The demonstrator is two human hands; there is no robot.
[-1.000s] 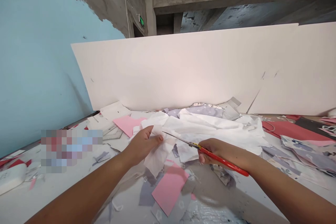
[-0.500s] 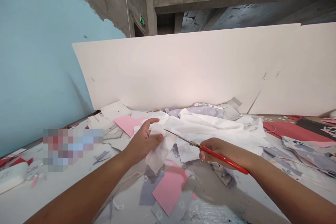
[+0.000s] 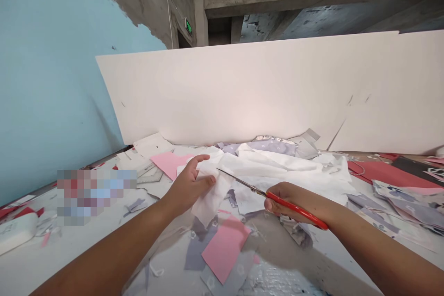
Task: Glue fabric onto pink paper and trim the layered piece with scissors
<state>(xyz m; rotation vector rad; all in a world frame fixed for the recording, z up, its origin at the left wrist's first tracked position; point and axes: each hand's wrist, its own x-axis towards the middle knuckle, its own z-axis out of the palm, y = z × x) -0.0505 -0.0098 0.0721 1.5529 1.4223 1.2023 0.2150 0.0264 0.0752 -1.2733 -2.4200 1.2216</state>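
Head view: your left hand (image 3: pixel 189 185) pinches a gathered fold of white cloth (image 3: pixel 211 206) between its fingers, with one finger lifted apart above the fold. The fold hangs just below the hand and joins a larger white spread lying on the table (image 3: pixel 69 254). Your right hand (image 3: pixel 294 206) is closed in a fist around the red handles of the scissors (image 3: pixel 277 199). The thin blades point left at the cloth, their tips just beside your left hand. You cannot tell how far apart the blades stand.

Around the cloth, pink pieces (image 3: pixel 225 249) and gray scraps (image 3: pixel 197 252) lie on the table in front of your hands, and another pink piece (image 3: pixel 169 164) sits beyond your left hand. Lilac printed fabric (image 3: pixel 263 147) lies bunched behind the white cloth. To the right are a red sheet (image 3: pixel 388 175), a black sheet (image 3: pixel 416 169) and floral fabric (image 3: pixel 405 203). A white board (image 3: pixel 243 92) stands along the far edge, beside a blue wall (image 3: pixel 52 78).
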